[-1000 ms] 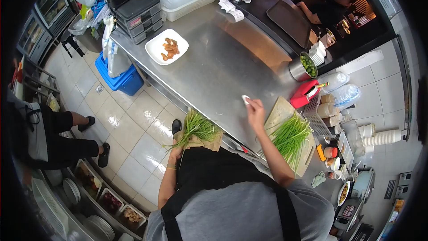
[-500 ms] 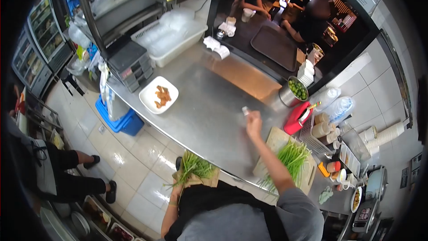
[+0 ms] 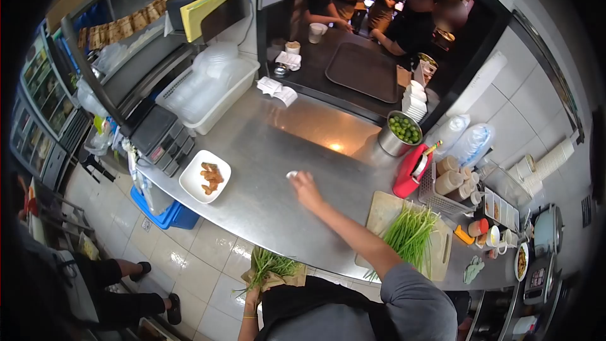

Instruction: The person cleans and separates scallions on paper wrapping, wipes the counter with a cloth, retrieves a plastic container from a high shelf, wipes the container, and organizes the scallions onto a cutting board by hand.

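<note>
Here we are at a small white item [image 3: 291,175], pinched out at the fingertips of our right hand [image 3: 305,191], over the middle of the steel counter [image 3: 265,205]. The fingers are curled nearly closed; we can't make out exactly what the item is, nor whether it touches the metal. Down at the near edge, just off the counter, our left hand [image 3: 252,297] has a bunch of greens [image 3: 273,264] along with brown paper [image 3: 289,278]; leaves and paper cover much of it, so we can't tell how tightly the fingers close.

Out to the left we've got a square white dish [image 3: 189,181] with browned pieces of food [image 3: 211,177] in it, then stacked dark drawers [image 3: 161,142] just beyond. Swing right, and long green stalks [image 3: 410,235] are lying across the cutting board [image 3: 381,209], our forearm reaching past its left side. Behind the board we see a red container [image 3: 407,175], beside a grey basket [image 3: 435,197] of tubs, and a metal pot [image 3: 391,145] full of small green fruit [image 3: 404,127]. Across the opening sits a dark tray [image 3: 363,72], people gathered beyond it, while a co-worker [image 3: 95,284] stands off to our left.
</note>
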### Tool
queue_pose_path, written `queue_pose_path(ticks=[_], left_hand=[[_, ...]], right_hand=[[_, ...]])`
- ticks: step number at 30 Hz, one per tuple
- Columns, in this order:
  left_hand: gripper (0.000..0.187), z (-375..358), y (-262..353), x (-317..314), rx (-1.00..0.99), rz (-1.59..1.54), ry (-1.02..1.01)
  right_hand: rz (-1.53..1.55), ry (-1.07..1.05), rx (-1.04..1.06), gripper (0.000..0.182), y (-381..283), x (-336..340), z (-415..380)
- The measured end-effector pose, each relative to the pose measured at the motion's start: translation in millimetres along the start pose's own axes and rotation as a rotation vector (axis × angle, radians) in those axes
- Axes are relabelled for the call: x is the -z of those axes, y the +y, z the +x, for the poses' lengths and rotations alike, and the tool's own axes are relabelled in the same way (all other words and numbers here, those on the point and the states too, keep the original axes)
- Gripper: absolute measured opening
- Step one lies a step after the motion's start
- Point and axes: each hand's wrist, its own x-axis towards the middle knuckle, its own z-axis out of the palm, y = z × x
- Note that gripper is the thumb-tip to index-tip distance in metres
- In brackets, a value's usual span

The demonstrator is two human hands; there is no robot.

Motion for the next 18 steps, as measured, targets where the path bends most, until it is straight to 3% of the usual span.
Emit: queue_pose_path(ticks=[3,5,10,13,14,17,18], left_hand=[[0.038,3.3,-6.5,8.0,0.026,-0.057,-0.019],[0.038,-1.9,1.2,-4.5,0.085,-0.042,0.003],[0.034,-4.0,-10.1,-8.9,0.085,-0.059,0.022],[0.032,-2.0,-5.8,-13.8,0.095,-0.041,0.019],[0.032,-1.7,-4.3,-14.9,0.097,-0.032,0.017],[0.030,-2.1,1.3,-17.4,0.098,-0.010,0.013],[0.029,-1.1,3.5,-18.6,0.098,-0.002,0.012]], right_hand=[[0.109,-0.113,-0.030,0.038,-52.1,11.8,-40.7],[0.006,-0.091,0.073,0.045,-77.6,13.4,-71.4],[0.112,-0.226,0.077,0.046,-134.1,43.8,-110.1],[0.440,-0.543,-0.056,0.035,-153.4,64.2,-110.0],[0.638,-0.431,-0.093,0.030,-153.7,55.6,-118.0],[0.603,-0.157,-0.284,0.031,-118.0,65.5,-128.4],[0.507,-0.149,-0.480,0.024,-96.1,76.1,-132.5]])
